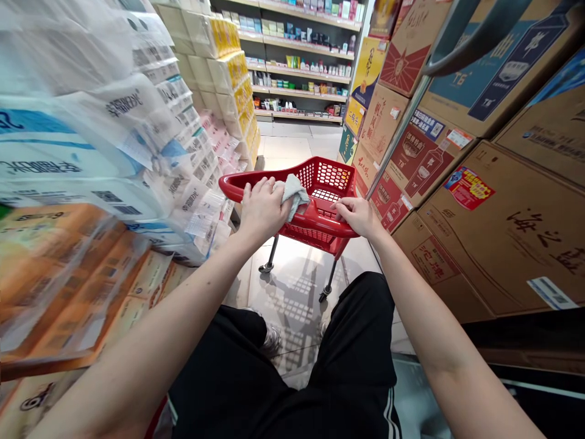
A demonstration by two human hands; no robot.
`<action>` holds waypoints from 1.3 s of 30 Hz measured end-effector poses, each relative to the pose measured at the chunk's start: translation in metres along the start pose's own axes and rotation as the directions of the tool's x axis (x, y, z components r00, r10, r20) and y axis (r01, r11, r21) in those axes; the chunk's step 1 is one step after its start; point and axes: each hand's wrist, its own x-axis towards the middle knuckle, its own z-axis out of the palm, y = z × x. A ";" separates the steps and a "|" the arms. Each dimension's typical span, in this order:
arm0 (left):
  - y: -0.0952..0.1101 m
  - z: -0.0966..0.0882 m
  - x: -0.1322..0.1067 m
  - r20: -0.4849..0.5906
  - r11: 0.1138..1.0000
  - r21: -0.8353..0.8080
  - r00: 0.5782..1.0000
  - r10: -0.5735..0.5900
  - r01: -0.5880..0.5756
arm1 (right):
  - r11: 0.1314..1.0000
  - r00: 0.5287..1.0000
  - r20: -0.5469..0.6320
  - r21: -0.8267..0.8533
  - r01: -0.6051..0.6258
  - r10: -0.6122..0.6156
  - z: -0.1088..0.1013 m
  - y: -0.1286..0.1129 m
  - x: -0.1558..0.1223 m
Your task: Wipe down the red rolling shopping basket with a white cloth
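In front of my knees stands a small red plastic shopping cart (326, 224) with perforated basket walls and grey legs on casters. My left hand (264, 207) is closed on a pale grey-green cloth (296, 192), pressing it against the near left part of the cart's rim. Part of the cloth sticks out beside the thumb and drapes over the handle edge. At the near right corner, my right hand (359, 214) is curled around the red rim, thumb toward the inside. No goods show in the visible part of the basket.
Wrapped tissue packs (137, 122) are piled high on the left, orange packs (59, 274) nearer. Stacked cardboard cartons (498, 219) line the right, beside a grey metal post (400, 131). Shelves of small goods (306, 64) stand at the aisle's far end. Pale floor tiles (297, 146) run between.
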 end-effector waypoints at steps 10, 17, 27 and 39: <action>-0.015 -0.003 0.008 -0.004 0.999 0.010 0.999 -0.044 0.044 | 0.999 1.000 -0.015 0.041 -0.020 0.020 0.008 0.000 0.004; -0.033 -0.004 0.013 0.001 0.990 0.101 0.995 -0.100 0.099 | 0.998 0.999 -0.012 0.050 -0.033 0.033 0.010 -0.005 0.003; -0.036 -0.001 0.016 -0.003 0.988 0.113 0.994 -0.108 0.107 | 0.997 0.999 -0.007 0.073 -0.031 0.032 0.005 0.000 -0.002; -0.038 0.002 0.020 -0.003 0.989 0.064 0.991 -0.133 0.132 | 0.996 0.999 -0.010 0.078 -0.036 0.037 0.001 0.001 -0.005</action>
